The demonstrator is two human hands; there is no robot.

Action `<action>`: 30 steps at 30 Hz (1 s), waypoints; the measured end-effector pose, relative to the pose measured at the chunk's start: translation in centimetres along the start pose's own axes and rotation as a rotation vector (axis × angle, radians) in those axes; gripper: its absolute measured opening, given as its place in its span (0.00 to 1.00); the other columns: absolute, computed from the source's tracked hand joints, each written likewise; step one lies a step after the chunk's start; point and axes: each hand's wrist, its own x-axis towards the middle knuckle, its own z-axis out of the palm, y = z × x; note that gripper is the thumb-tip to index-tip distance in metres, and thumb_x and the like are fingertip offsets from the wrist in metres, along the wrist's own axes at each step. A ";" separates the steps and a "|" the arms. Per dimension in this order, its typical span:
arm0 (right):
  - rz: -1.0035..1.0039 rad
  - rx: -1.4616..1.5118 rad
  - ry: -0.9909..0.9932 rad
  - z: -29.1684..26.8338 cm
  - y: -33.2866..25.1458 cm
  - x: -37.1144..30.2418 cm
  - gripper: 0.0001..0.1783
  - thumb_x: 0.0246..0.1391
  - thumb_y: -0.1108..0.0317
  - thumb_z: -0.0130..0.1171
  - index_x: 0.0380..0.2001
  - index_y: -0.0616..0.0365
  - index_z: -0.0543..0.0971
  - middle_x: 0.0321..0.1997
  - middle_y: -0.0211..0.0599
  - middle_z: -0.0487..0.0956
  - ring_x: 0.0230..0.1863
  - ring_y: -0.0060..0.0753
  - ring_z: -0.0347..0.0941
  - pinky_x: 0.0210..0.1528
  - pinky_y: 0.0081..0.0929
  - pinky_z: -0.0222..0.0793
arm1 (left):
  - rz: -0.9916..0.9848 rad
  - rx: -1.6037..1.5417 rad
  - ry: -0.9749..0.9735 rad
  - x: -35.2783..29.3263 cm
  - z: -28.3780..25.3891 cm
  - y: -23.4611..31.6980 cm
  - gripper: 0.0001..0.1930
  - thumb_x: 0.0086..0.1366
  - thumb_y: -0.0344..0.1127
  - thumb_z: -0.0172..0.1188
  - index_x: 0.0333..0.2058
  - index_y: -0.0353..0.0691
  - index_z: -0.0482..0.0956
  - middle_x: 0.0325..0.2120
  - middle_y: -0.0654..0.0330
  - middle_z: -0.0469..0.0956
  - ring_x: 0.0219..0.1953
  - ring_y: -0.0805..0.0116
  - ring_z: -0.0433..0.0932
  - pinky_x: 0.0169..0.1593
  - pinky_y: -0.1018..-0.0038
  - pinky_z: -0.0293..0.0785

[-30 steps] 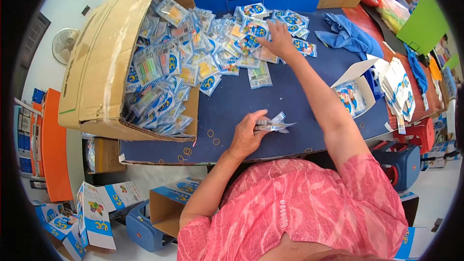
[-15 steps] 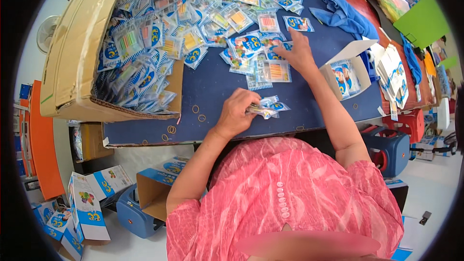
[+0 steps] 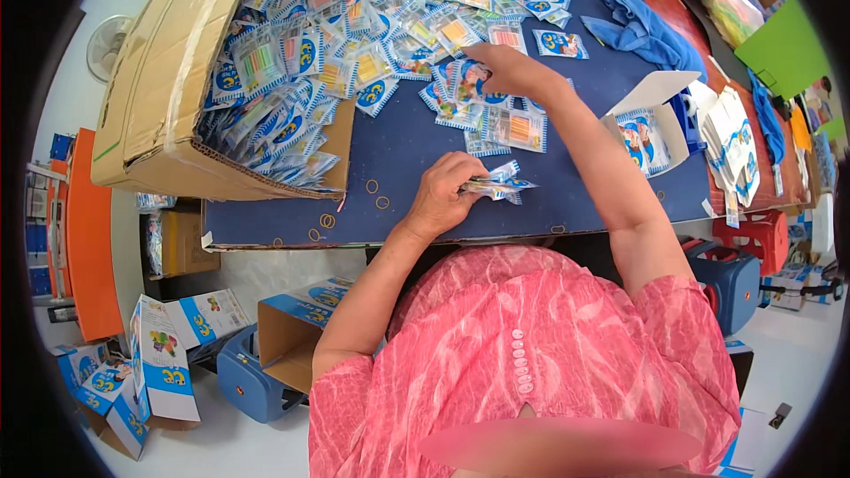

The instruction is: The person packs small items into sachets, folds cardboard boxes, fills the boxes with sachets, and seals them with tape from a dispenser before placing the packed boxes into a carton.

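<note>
My left hand (image 3: 447,193) is closed around a small bunch of plastic packets (image 3: 500,184), just above the table's near edge. The packets' ends stick out to the right of my fingers. My right hand (image 3: 518,73) reaches over the loose packets in the middle of the table. Its thumb and forefinger are apart, at the right end of a blue-and-white packet (image 3: 464,81); some fingertips are hidden. Below that hand lies a clear packet with orange sticks inside (image 3: 518,128). Another packet (image 3: 560,44) lies by itself to the right.
A large cardboard box (image 3: 159,80) on its side spills many packets at the left. On the right stand an open white carton (image 3: 668,128) with packets inside and a stack of flat cartons (image 3: 733,137). A blue cloth (image 3: 642,31) lies behind. Rubber bands (image 3: 328,222) are scattered near the front edge.
My right hand has moved left, from beside the lone packet to the packets in the middle. My left hand keeps its bunch. The whole view has shifted slightly.
</note>
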 end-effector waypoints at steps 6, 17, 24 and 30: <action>-0.147 -0.360 0.213 -0.8 -1.5 -3.2 0.14 0.41 0.74 0.67 0.34 0.63 0.78 0.39 0.40 0.80 0.44 0.50 0.75 0.42 0.42 0.68 | 0.034 0.031 0.081 0.2 0.3 0.3 0.16 0.44 0.20 0.70 0.35 0.39 0.79 0.36 0.55 0.79 0.41 0.54 0.79 0.44 0.65 0.75; -0.085 -0.065 -0.220 -1.3 -2.4 -11.2 0.18 0.48 0.68 0.65 0.43 0.62 0.79 0.38 0.42 0.81 0.45 0.48 0.76 0.43 0.39 0.71 | 0.012 0.038 -0.005 -0.5 0.2 -0.3 0.21 0.44 0.23 0.72 0.39 0.43 0.79 0.38 0.60 0.80 0.45 0.55 0.77 0.43 0.62 0.74; -0.220 -0.591 0.078 0.3 0.2 -11.0 0.25 0.49 0.68 0.62 0.51 0.66 0.75 0.37 0.46 0.81 0.46 0.49 0.76 0.46 0.40 0.72 | -0.106 0.028 0.125 -0.2 0.1 1.3 0.25 0.45 0.25 0.72 0.44 0.43 0.76 0.34 0.59 0.78 0.41 0.55 0.77 0.45 0.63 0.72; -0.002 -0.231 -0.022 -1.4 -1.1 -11.6 0.19 0.48 0.66 0.65 0.43 0.65 0.78 0.33 0.43 0.79 0.40 0.43 0.74 0.42 0.35 0.70 | 0.008 0.059 -0.004 -0.1 -0.1 0.8 0.20 0.47 0.27 0.71 0.41 0.43 0.78 0.33 0.59 0.77 0.40 0.55 0.77 0.45 0.63 0.71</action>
